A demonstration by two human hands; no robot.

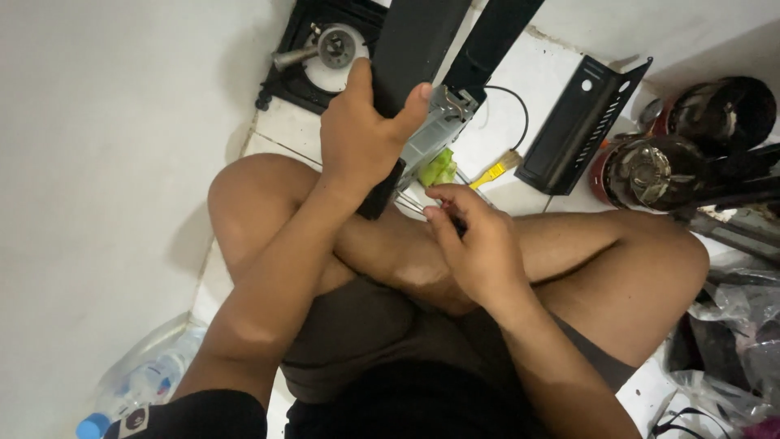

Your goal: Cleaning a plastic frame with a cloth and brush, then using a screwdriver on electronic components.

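While the left hand [357,134] grasps the black panel [414,49], the right hand [475,240] pinches thin wires [412,203] just below it. A black vented bracket [573,130] lies right of the panel.

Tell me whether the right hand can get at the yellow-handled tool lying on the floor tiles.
Probably yes. The yellow-handled tool lies on the white tiles just beyond the right hand, with nothing lying between them. But that hand already pinches thin wires, so it would likely have to let go first.
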